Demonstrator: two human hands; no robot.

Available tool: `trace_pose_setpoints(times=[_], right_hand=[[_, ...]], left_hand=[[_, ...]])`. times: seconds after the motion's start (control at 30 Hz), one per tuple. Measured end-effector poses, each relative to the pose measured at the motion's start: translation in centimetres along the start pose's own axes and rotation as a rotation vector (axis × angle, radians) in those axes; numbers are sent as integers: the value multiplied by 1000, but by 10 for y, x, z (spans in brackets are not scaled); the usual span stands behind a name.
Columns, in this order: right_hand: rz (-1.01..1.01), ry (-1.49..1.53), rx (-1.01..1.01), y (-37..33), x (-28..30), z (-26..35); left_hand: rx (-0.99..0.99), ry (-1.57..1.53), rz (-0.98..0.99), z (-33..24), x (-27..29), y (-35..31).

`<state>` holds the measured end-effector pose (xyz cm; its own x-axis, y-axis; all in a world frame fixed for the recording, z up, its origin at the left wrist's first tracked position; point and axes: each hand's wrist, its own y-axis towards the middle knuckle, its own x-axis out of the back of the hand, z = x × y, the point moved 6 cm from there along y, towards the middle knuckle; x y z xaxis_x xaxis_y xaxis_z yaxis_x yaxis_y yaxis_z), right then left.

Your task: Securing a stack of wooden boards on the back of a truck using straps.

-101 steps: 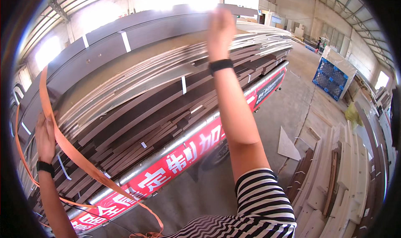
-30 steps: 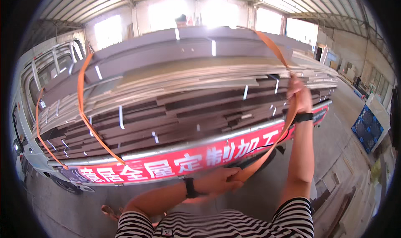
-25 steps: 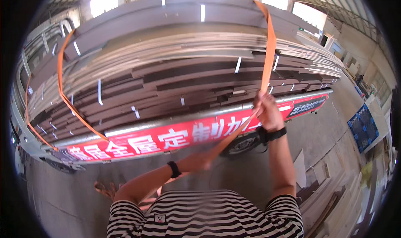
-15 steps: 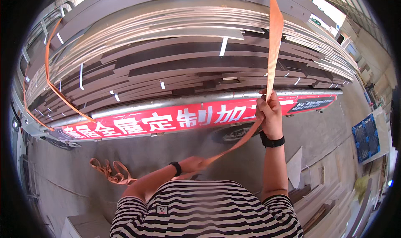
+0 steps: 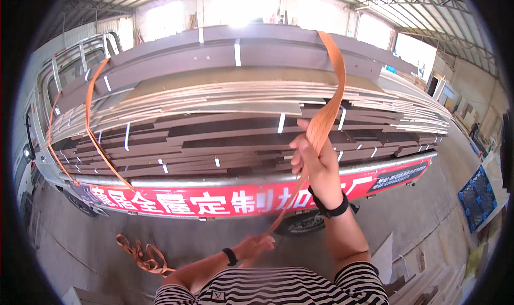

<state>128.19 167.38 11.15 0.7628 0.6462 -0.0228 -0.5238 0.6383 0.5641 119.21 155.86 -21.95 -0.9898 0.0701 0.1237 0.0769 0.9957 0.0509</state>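
An orange webbing strap (image 5: 333, 104) comes down over a truckload of stacked boards (image 5: 225, 134). My right hand (image 5: 321, 168), with a black band at the wrist, is raised in front of the stack and loosely closed around the strap, fingertips showing to its left. Above this hand the strap bows outward in a slack, twisted curve. Its lower run slants down to my left hand (image 5: 252, 247), which is closed on it low in front of my striped shirt. Part of the left hand's grip is blurred. A loose pile of orange strap (image 5: 142, 257) lies on the floor at the left.
A metal rail (image 5: 257, 174) and a red printed banner (image 5: 176, 200) run along the truck's side, with a wheel (image 5: 302, 225) below. Another orange strap (image 5: 89, 112) crosses the load at left. A blue pallet (image 5: 478, 197) stands at right; boards (image 5: 428, 286) lie at lower right.
My view has tilted up, showing the top of the load and the roof. My right hand has risen from the rail to the stack, its grip looser. The upper strap has gone slack.
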Motion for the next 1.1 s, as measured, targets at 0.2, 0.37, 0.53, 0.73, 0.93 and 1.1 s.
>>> trace_pose_setpoints(times=[0.2,0.37,0.53,0.73,0.93,1.1], right_hand=[[431,288,132,53,-84,90],[675,838,28,45,-77,73],[460,648,-354,-4,-67,-33],[146,594,-364,-34,-46,-84],[98,534,-344,-38,-53,-72],[99,505,-356,-45,-48,-77]], left_hand=[[-158,-21,-187,-67,38,-3],[-333,-76,-181,-107,64,-31],[-106,-2,-11,-41,75,-69],[72,197,146,43,62,-79],[-56,318,185,46,54,-61],[47,289,159,8,42,-62]])
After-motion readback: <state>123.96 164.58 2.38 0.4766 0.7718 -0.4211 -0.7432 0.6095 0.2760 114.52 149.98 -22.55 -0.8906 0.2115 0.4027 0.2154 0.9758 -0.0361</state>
